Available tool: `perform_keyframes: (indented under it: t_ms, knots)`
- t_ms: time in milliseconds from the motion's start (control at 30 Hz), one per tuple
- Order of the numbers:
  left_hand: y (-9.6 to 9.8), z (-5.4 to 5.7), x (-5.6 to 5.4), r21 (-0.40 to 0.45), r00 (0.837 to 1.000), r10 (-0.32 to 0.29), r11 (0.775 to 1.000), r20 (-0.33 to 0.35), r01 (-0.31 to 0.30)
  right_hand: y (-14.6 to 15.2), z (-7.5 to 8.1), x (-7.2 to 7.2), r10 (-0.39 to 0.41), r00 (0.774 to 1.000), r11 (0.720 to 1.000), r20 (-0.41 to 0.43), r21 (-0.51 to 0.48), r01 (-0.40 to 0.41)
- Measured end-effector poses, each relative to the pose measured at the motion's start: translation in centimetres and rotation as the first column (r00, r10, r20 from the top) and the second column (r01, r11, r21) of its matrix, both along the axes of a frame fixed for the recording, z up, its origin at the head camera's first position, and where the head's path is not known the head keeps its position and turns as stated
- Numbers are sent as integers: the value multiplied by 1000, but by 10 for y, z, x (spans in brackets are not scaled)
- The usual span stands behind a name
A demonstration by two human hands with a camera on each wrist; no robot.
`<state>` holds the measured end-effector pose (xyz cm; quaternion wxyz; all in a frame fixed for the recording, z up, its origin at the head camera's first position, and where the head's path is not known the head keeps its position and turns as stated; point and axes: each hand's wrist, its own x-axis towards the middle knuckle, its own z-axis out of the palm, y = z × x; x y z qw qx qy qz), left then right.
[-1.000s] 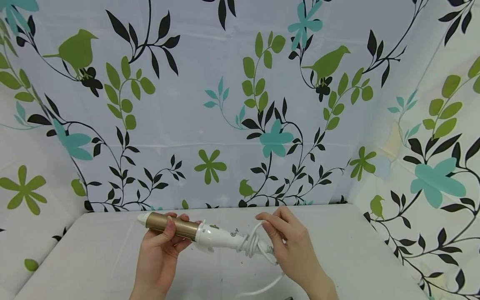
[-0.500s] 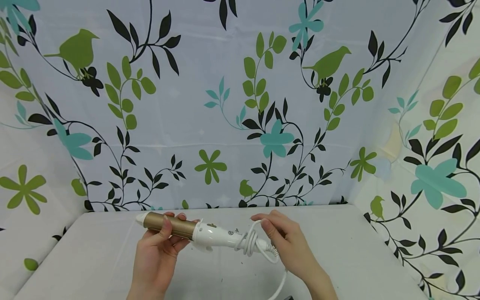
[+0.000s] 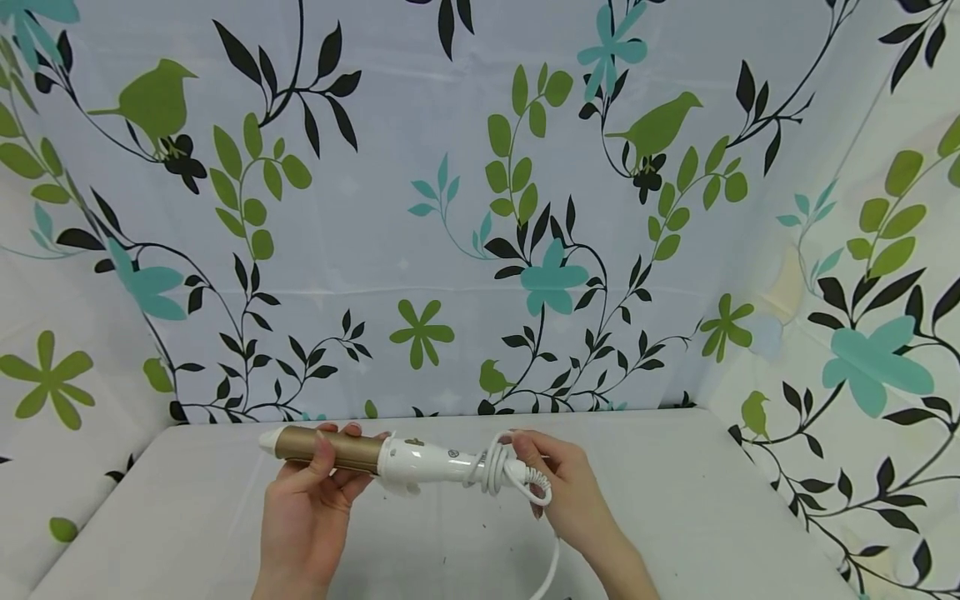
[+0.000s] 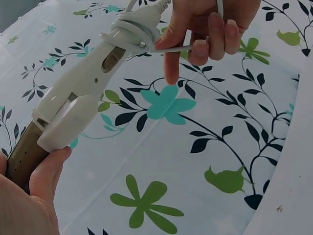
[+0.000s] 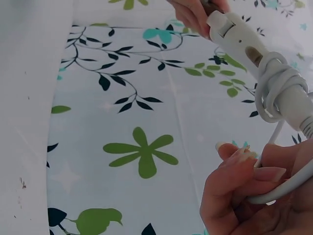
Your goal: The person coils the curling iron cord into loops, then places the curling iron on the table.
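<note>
A curling iron with a white handle and a gold barrel is held level over the white table in the head view. My left hand grips it by the barrel, thumb in front and fingers behind. White cord is wound in several loops round the handle's right end. My right hand pinches the cord beside those loops. In the right wrist view a length of cord also runs through the curled fingers of the right hand. The left wrist view shows the clamp lever near the left thumb.
The white tabletop lies under both hands, with small dark specks on it. Cloth printed with leaves, flowers and birds hangs behind the table and along both sides. The cord's loose length trails down past the table's near side.
The curling iron and left hand have shifted slightly left. My right hand has drawn its fingertips down and closer to the loops, and the hanging cord has swung about below it.
</note>
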<state>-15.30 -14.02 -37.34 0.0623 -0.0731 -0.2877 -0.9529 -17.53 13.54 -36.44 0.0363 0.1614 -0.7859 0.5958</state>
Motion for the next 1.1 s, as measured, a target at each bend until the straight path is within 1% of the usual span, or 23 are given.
perform_keyframes:
  t_ms: [167, 400, 467, 567, 633, 733, 833, 900, 967, 1000, 1033, 1100]
  knots:
    - [1, 2, 1, 42, 1000, 15, 999, 14, -15, -5, -5, 0, -12, 999, 1000, 33, -4, 12]
    - [1, 2, 2, 51, 999, 36, 998, -30, -34, -10, -7, 3, 13, 1000, 993, -13, 116, -12]
    - [1, 3, 2, 61, 999, 38, 997, -34, -36, -12, -8, 3, 13, 1000, 990, -1, 142, -13]
    - [1, 3, 2, 71, 999, 41, 997, -26, -39, -16, -9, 5, 17, 999, 983, 38, 182, -24]
    - [2, 4, 1, 68, 999, 42, 997, -22, -41, -18, -10, 7, 27, 1000, 972, 5, 231, -28]
    - [3, 4, 1, 66, 999, 51, 997, -13, -50, -20, -11, 10, 38, 995, 948, -97, 318, -5]
    - [4, 4, 1, 64, 998, 61, 996, -8, -61, -23, -12, 12, 40, 972, 917, -230, 396, 56]
    - [4, 4, 1, 66, 998, 68, 996, -4, -68, -23, -13, 13, 52, 960, 900, -276, 430, 75]
    - [4, 4, 1, 66, 997, 75, 995, 0, -75, -23, -13, 14, 73, 952, 884, -297, 461, 77]
    - [4, 4, 1, 67, 997, 79, 995, 3, -79, -23, -13, 15, 86, 952, 877, -294, 476, 68]
    - [4, 4, 1, 68, 996, 84, 994, 5, -84, -23, -12, 16, 100, 954, 873, -281, 485, 51]
    - [4, 3, 1, 70, 996, 90, 993, 6, -91, -22, -11, 18, 128, 965, 870, -228, 494, 2]
